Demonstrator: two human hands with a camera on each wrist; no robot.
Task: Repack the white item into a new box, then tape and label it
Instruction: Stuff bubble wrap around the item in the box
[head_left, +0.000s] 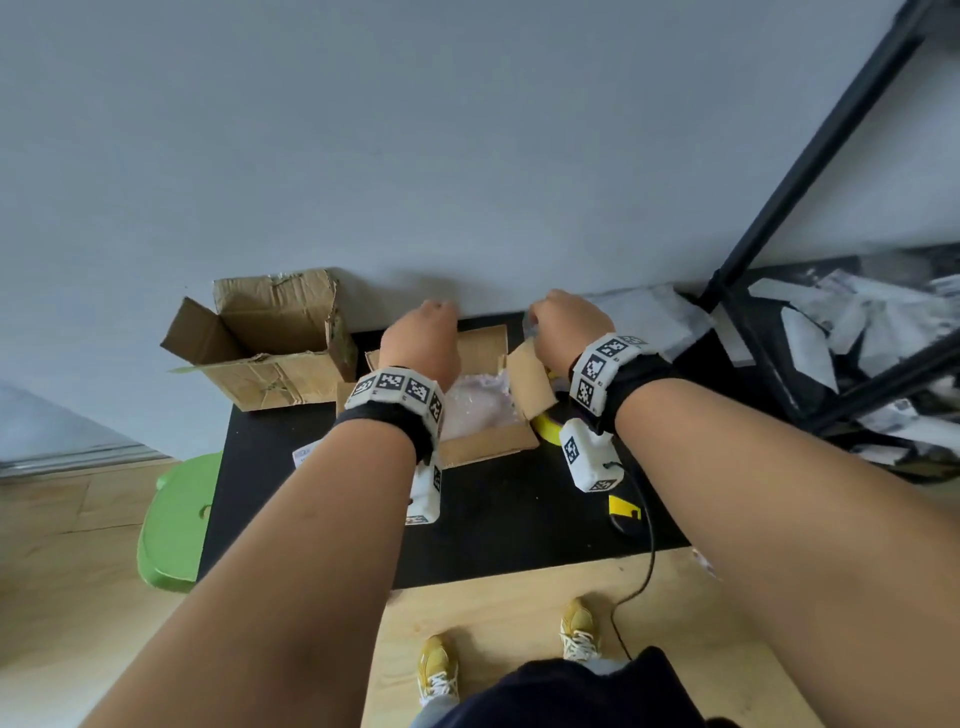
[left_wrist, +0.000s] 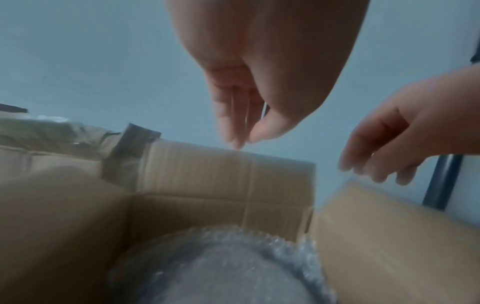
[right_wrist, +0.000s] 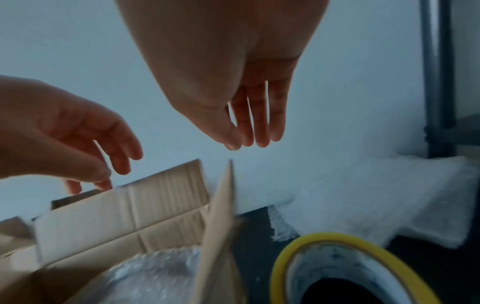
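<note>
On the black table stands a cardboard box with its flaps up. The white item in bubble wrap lies inside it. My left hand hangs fingers-down with its tips at the top edge of the far flap; no grip on it shows. My right hand hovers with straight fingers just above the right flap, empty. A yellow-rimmed tape roll lies right of the box. A white label peeks out beside my left forearm.
An older, worn open box sits at the table's back left against the wall. A white foam sheet lies at the back right. A black rack with white packets stands to the right. A yellow-and-black tool with a cable and a green stool are nearby.
</note>
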